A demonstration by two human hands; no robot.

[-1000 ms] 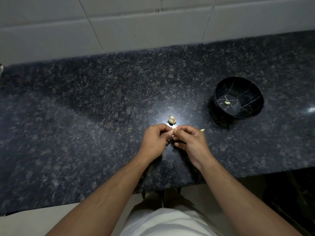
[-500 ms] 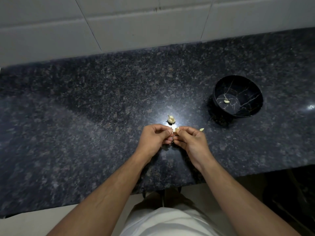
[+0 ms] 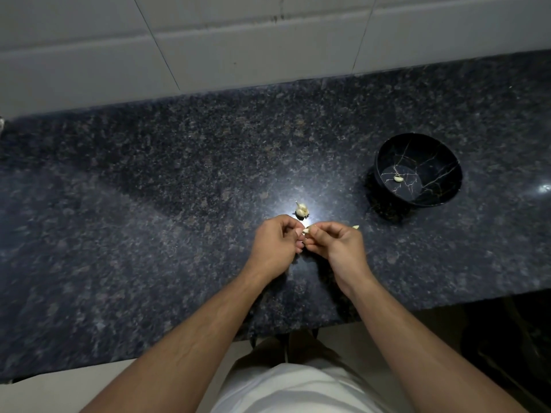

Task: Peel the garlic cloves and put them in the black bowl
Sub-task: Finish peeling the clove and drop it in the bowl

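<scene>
Over the middle of the dark speckled bench (image 3: 149, 204), toward its front edge, the left hand (image 3: 275, 245) and the right hand (image 3: 337, 247) meet with their fingertips together, and between them sits a small pale garlic clove (image 3: 306, 230). The right hand pinches the clove with curled thumb and forefinger; the left hand has its fingers curled in too, their tips at the clove, though whether it truly grips it is hard to tell. Just behind the hands, on the bright glare spot of the bench, stands the rest of the garlic bulb (image 3: 301, 210). A pale sliver, peel or clove (image 3: 355, 227), lies on the bench just past the right hand's knuckles. Toward the right end of the bench stands the black bowl (image 3: 441, 186), veined with thin light lines, and one peeled clove (image 3: 398, 178) lies on its bottom. White tiles (image 3: 238, 40) rise behind the back edge
</scene>
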